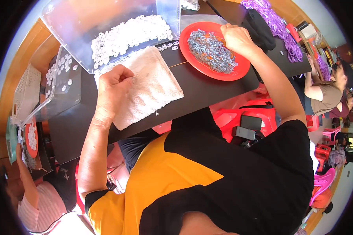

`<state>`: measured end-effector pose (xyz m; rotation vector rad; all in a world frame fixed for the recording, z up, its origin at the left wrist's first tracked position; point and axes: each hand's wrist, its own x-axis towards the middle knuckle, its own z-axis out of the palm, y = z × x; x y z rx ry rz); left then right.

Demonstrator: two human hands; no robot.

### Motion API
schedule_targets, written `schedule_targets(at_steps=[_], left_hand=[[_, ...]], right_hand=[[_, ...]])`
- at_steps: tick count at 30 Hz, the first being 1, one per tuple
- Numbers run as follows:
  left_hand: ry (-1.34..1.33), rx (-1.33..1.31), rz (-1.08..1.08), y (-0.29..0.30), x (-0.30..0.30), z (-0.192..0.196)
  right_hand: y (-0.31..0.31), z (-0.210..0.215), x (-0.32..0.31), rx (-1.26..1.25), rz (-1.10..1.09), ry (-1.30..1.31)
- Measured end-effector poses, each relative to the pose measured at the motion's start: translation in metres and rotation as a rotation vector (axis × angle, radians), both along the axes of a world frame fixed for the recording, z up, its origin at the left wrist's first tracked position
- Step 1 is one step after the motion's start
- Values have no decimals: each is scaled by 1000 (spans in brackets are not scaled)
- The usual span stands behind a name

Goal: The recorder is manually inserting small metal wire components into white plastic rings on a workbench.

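Note:
My left hand (pixel 114 88) is over a folded white towel (pixel 155 84) on the dark table. Its fingers are curled, thumb and forefinger pinched together; whatever they hold is too small to make out. My right hand (pixel 238 39) reaches to the far right rim of a round red plate (pixel 192 62), its fingers bent and closed. What is in those fingers, if anything, is hidden. A heap of small grey-blue metal pieces, like screws or pins (pixel 211 51), covers the plate. Beyond the towel, a clear plastic bin (pixel 66 23) holds many small white plastic pieces with holes (pixel 133 35).
Several loose white pieces (pixel 168 46) lie between bin and plate. Another clear container (pixel 68 92) stands at the left. A black item (pixel 259 29) and purple ribbon-like strips (pixel 270 19) lie at the far right. Phones (pixel 246 133) rest on a red stool below. Other people sit at both sides.

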<state>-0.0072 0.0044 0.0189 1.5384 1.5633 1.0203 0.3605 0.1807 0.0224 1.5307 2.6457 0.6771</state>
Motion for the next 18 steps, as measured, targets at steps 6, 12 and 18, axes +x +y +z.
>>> schedule_targets(at_steps=[6,12,18], left_hand=[[-157,-131,65,-1,0,8],[-154,-141,107,-1,-1,-1],[-218,-96,69,-1,-6,-9]], right_hand=[[4,-4,12,-18,103,55],[1,-3,-7,-45,105,-40],[1,-3,-14,5,65,-97]])
